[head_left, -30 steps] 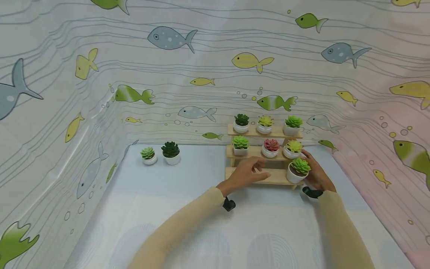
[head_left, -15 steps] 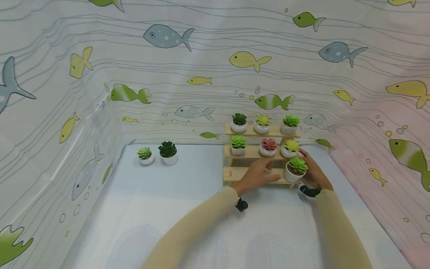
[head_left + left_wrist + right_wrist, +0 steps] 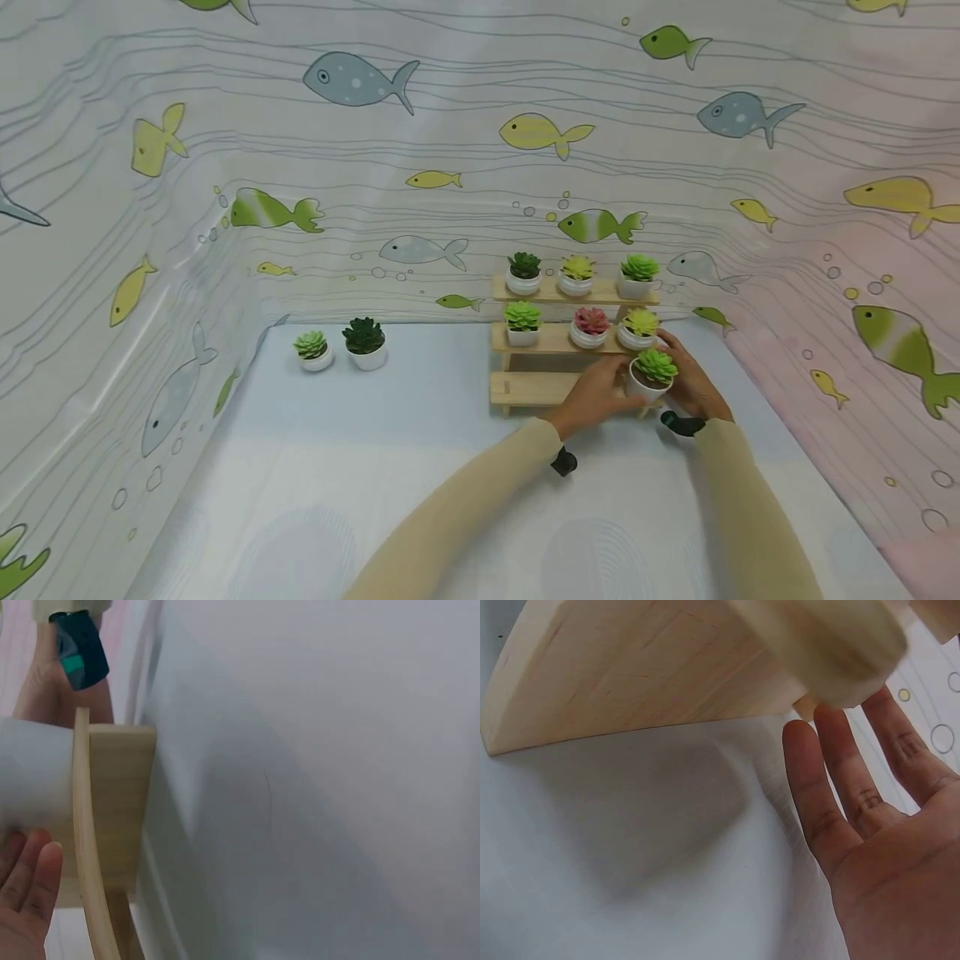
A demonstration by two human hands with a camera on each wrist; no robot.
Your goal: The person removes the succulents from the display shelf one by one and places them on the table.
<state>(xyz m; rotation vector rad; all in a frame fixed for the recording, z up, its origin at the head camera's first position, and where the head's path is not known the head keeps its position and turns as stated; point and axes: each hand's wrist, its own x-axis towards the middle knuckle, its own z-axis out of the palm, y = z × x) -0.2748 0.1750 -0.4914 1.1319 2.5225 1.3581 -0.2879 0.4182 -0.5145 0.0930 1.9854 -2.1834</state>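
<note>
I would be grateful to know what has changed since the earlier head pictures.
The left hand has moved right along the bottom shelf, and its fingers are now at the left side of the white-potted bright green succulent; whether they touch it is hard to tell. The right hand stays at that pot's other side, and the other potted succulents stay in place.

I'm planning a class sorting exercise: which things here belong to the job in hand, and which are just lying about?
In the job:
left hand
right hand
green plant in white pot between them
wooden stand
six potted plants on its upper tiers

Apparently not in use:
two potted plants on the table
fish-print backdrop
</note>
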